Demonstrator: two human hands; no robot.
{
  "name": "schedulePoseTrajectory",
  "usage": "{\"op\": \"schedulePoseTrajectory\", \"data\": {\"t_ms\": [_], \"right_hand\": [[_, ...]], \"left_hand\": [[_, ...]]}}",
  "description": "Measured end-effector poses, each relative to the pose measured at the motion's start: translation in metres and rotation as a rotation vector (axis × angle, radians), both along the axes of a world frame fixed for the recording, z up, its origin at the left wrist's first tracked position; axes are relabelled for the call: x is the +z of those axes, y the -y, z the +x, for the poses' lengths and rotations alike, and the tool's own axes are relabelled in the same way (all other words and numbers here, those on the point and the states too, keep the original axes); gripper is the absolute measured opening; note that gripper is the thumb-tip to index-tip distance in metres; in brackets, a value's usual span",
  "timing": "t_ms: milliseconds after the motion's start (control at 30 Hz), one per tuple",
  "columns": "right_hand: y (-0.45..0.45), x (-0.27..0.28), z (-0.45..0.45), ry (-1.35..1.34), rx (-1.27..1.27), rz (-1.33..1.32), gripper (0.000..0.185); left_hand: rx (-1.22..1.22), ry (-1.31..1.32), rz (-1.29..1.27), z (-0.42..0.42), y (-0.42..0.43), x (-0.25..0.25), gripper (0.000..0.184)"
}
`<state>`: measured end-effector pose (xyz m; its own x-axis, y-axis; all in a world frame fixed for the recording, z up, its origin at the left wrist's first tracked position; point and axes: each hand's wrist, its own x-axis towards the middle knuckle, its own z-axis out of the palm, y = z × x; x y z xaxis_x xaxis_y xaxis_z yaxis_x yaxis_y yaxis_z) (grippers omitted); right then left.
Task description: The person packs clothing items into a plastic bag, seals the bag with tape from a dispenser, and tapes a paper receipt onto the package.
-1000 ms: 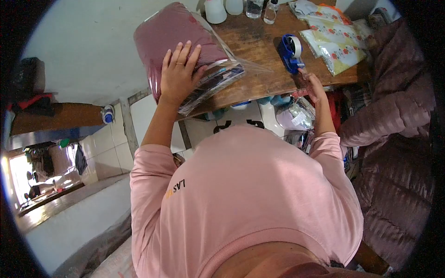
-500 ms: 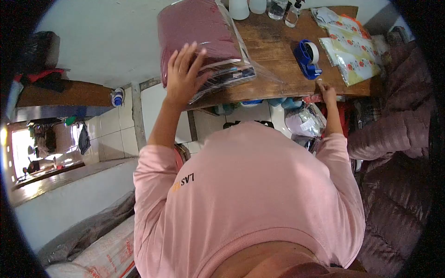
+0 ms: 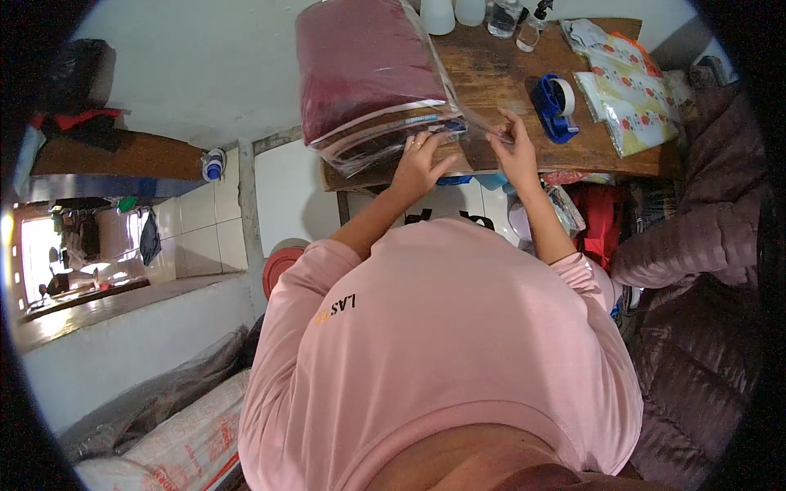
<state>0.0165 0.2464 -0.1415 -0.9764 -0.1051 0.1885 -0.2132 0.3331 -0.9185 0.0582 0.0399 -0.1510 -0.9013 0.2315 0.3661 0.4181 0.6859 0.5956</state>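
A clear plastic bag (image 3: 372, 123) holding folded maroon cloth (image 3: 368, 61) lies at the left of the wooden table, with dark printed lettering near its open-looking end. My left hand (image 3: 419, 168), wearing a ring, rests its fingertips on the bag's near right edge, thumb held apart. To the right, my right hand (image 3: 516, 155) pinches the loose clear flap that stretches from the bag's corner. A blue tape dispenser (image 3: 557, 123) with a white roll stands just beyond that hand, not touched.
Flower-patterned packets (image 3: 630, 106) lie at the right of the wooden table (image 3: 483, 78). Bottles, one a pump bottle (image 3: 532, 31), stand at the back. Dark quilted fabric (image 3: 696, 327) hangs along the right side. A red round lid-like object (image 3: 282, 266) is below left.
My left hand has slid right and down from the bag's top to its near edge. My right hand has come left from the table edge and taken hold of the plastic flap.
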Motion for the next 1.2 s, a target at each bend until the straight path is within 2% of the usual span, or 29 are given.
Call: {"op": "schedulePoseTrajectory", "data": {"t_ms": [100, 167, 267, 300, 400, 500, 667, 700, 800, 900, 1000, 1133, 1200], "right_hand": [[-0.003, -0.009, 0.006, 0.036, -0.044, -0.075, 0.052], [-0.005, -0.001, 0.021, 0.004, -0.072, -0.082, 0.051], [0.006, 0.012, 0.031, -0.235, -0.149, -0.014, 0.048], [0.008, 0.012, 0.030, -0.205, -0.135, -0.040, 0.048], [0.010, 0.011, 0.024, -0.124, -0.105, -0.100, 0.049], [0.011, 0.002, 0.027, -0.076, -0.065, -0.146, 0.050], [0.028, -0.017, 0.063, -0.004, 0.004, -0.193, 0.049], [0.026, -0.024, 0.061, 0.074, 0.069, -0.319, 0.049], [0.016, -0.017, 0.059, 0.114, 0.087, -0.372, 0.043], [0.000, -0.010, 0.059, 0.151, -0.063, -0.369, 0.027], [-0.010, -0.002, 0.060, 0.495, -0.078, -0.762, 0.024], [-0.008, 0.008, 0.063, 0.716, -0.042, -1.010, 0.024], [-0.003, 0.012, 0.065, 0.742, 0.029, -0.985, 0.024]], "left_hand": [[0.068, 0.143, 0.050, 0.000, -0.009, 0.007, 0.040], [0.065, 0.130, 0.072, 0.001, -0.009, 0.008, 0.040], [0.070, 0.045, 0.019, 0.000, -0.007, 0.005, 0.040], [0.070, 0.005, -0.014, 0.000, -0.008, 0.007, 0.040], [0.052, 0.379, 0.257, 0.000, -0.017, 0.016, 0.042], [0.006, 0.501, 0.417, -0.001, -0.033, 0.023, 0.047], [0.083, 0.639, 0.590, -0.021, -0.052, 0.013, 0.043], [0.113, 0.660, 0.608, -0.024, -0.052, 0.004, 0.042], [0.045, 0.503, 0.682, -0.023, -0.046, -0.012, 0.038], [0.069, 0.624, 0.680, -0.005, -0.036, 0.002, 0.033], [0.043, 0.516, 0.629, 0.001, -0.029, -0.002, 0.028], [0.002, 0.747, 0.833, 0.005, -0.032, 0.005, 0.031], [-0.001, 0.765, 0.866, 0.004, -0.033, 0.000, 0.031]]}}
